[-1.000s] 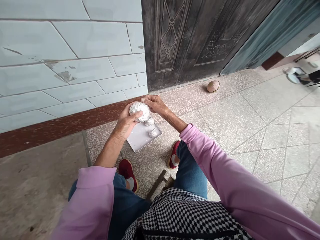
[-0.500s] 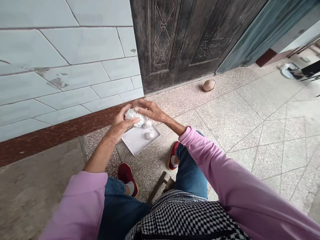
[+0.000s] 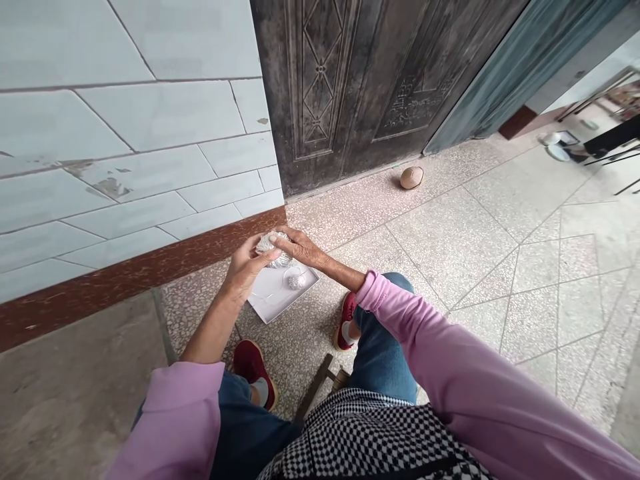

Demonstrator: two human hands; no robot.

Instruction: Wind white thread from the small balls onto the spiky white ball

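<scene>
A ball of white thread (image 3: 274,252) is held low over a white square tray (image 3: 273,298) that lies on the speckled floor. My left hand (image 3: 246,267) cups the ball from the left, thumb pressed on its top. My right hand (image 3: 296,245) reaches in from the right, its fingers closed on the ball's upper side. A smaller white clump of thread (image 3: 297,281) rests on the tray just below my right hand. Whether a strand runs between the two I cannot tell.
A pale tiled wall with a dark red skirting (image 3: 150,273) stands close at the left. A dark carved metal door (image 3: 360,80) is straight ahead, with a small round tan object (image 3: 411,177) at its foot. My red shoes (image 3: 253,363) flank the tray.
Both hands and the ball have sunk closer to the tray. My right hand has come from the ball's far side onto its top. The view has shifted slightly.
</scene>
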